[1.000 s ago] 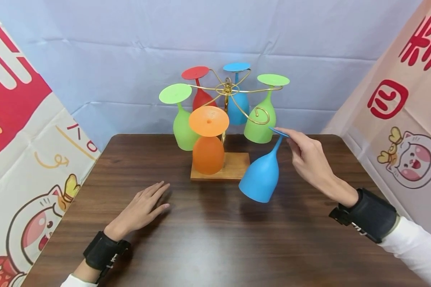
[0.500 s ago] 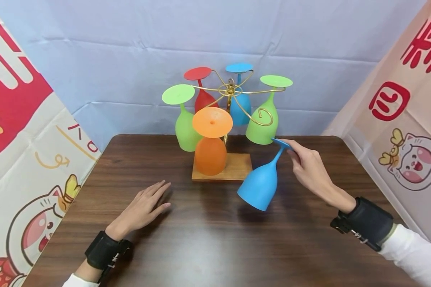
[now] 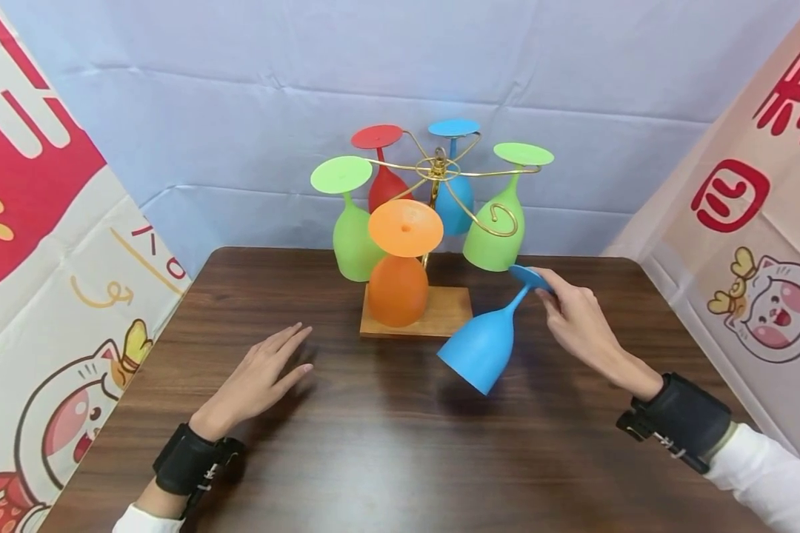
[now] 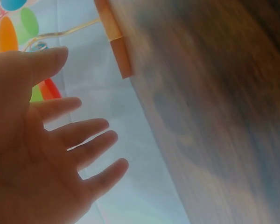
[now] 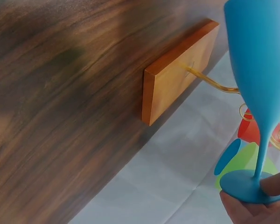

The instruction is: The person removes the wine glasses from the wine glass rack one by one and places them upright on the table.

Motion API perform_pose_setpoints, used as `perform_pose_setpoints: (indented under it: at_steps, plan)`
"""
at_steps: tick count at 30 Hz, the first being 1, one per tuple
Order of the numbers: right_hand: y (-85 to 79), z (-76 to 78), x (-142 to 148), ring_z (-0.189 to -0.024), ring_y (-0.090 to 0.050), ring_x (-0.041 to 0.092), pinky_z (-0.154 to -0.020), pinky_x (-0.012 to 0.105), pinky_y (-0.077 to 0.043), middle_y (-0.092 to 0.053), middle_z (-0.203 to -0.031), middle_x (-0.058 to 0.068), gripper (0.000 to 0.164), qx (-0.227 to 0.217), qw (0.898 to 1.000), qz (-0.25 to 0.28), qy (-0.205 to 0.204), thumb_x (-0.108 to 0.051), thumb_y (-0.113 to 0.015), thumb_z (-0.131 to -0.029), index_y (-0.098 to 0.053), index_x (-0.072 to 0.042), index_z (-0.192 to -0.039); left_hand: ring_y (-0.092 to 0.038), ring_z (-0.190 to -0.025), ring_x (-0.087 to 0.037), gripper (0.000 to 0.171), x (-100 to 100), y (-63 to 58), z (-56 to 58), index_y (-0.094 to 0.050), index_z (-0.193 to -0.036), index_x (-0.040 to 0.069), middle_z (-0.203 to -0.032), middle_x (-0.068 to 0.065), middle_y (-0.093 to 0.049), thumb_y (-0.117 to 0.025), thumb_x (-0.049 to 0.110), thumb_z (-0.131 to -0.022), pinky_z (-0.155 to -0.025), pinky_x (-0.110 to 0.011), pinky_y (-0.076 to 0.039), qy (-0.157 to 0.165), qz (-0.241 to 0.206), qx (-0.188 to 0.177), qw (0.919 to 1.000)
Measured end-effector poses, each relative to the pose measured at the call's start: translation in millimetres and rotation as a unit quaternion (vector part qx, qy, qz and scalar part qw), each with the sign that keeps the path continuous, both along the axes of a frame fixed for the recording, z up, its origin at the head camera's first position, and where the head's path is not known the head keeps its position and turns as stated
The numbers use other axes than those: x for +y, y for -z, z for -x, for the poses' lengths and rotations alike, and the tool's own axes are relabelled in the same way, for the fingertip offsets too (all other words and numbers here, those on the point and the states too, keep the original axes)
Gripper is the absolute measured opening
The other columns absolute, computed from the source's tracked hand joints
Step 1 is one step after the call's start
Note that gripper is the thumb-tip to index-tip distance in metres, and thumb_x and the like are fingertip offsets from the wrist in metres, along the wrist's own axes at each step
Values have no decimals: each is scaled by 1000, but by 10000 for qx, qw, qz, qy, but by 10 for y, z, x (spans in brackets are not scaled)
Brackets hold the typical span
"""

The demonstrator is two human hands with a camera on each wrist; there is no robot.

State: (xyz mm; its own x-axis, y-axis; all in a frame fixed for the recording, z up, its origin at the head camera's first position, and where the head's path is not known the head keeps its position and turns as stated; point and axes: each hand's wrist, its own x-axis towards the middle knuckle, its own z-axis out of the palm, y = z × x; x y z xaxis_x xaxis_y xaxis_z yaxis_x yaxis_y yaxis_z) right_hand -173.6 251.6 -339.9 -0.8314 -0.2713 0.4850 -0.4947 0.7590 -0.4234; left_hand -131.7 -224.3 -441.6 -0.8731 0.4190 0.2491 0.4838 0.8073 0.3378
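Note:
My right hand (image 3: pixel 580 318) pinches the round foot of a blue wine goblet (image 3: pixel 481 344), which is tilted with its mouth pointing down and left, in front of a gold wire rack (image 3: pixel 438 169). In the right wrist view, thumb and fingers hold the goblet's foot (image 5: pixel 242 184) from both faces. On the rack, goblets hang upside down by their feet: orange (image 3: pixel 398 292) in front, green (image 3: pixel 355 240) at left, red (image 3: pixel 385 185) and blue (image 3: pixel 455 203) behind, another green goblet (image 3: pixel 496 237) at right. The curled rack arm at front right bears none. Fingers extended, my left hand (image 3: pixel 253 377) holds nothing.
The rack's wooden base (image 3: pixel 450 307) stands toward the back of the dark wood table (image 3: pixel 373 459). A pale cloth (image 3: pixel 240 148) hangs behind the table, with printed cloths (image 3: pixel 773 244) on both sides.
My right hand has lowered the blue goblet, whose foot has dropped and whose bowl tilts further. My left hand stays extended over the table, while the head view has shifted slightly.

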Motion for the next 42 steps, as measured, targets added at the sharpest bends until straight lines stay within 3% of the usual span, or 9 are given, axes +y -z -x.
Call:
perform_pose_setpoints:
  at_steps: [3,10,14,19,26,31,42]
  plan:
    - [27,-3,-3,-50,-33,3,-50,23,-30,-48,-65,2,36,-52,10000,5,-56,4,-54,-101,-60,-5,-136,-44,-143,-44,61,-23,-25,-3,-42,-155,5,-156,-26,-44,-63,28,-102,-112,-67,-38,-9,-74,119,9999]
    - [119,-24,-37,-52,-35,4,-50,22,-31,-52,-69,3,38,-278,9996,-40,-71,4,-54,-101,-58,-4,-138,-46,-142,-45,60,-38,-44,1,-43,-154,5,-155,-25,-46,-64,27,-102,-111,-66,-40,-16,-123,290,9995]
    - [190,-54,-64,-55,-38,6,-53,22,-33,-55,-71,5,40,-484,9987,-111,-94,6,-54,-99,-58,-4,-138,-47,-141,-45,60,-27,-36,-9,-44,-153,4,-154,-26,-46,-65,26,-101,-109,-67,-41,-13,-141,280,9995]
    - [268,-88,-78,-50,-38,6,-48,21,-34,-62,-81,11,42,-855,9961,-80,-180,7,-54,-99,-55,-1,-140,-46,-142,-45,61,-3,-31,-15,-43,-154,5,-155,-26,-46,-65,27,-101,-110,-67,-40,-7,-115,231,9997]
    - [315,-115,-125,-54,-42,7,-51,22,-37,-59,-75,7,38,-1170,9927,23,-278,6,-54,-99,-57,0,-137,-46,-142,-44,61,13,-30,-19,-44,-154,6,-155,-24,-46,-65,28,-101,-111,-67,-40,-48,-105,264,9996]
    - [316,-147,-166,-56,-45,10,-50,22,-38,-60,-80,10,38,-1494,9880,141,-351,5,-53,-100,-57,1,-137,-46,-142,-44,61,24,-53,-14,-44,-154,5,-156,-24,-46,-65,28,-101,-111,-67,-39,-33,-87,281,9996]
    - [372,-191,-228,-51,-42,6,-49,22,-37,-55,-72,6,37,-1990,9783,285,-498,1,-54,-102,-57,1,-138,-47,-141,-45,64,55,-55,-22,-43,-154,5,-155,-25,-46,-67,28,-100,-111,-67,-40,56,-27,235,9997]
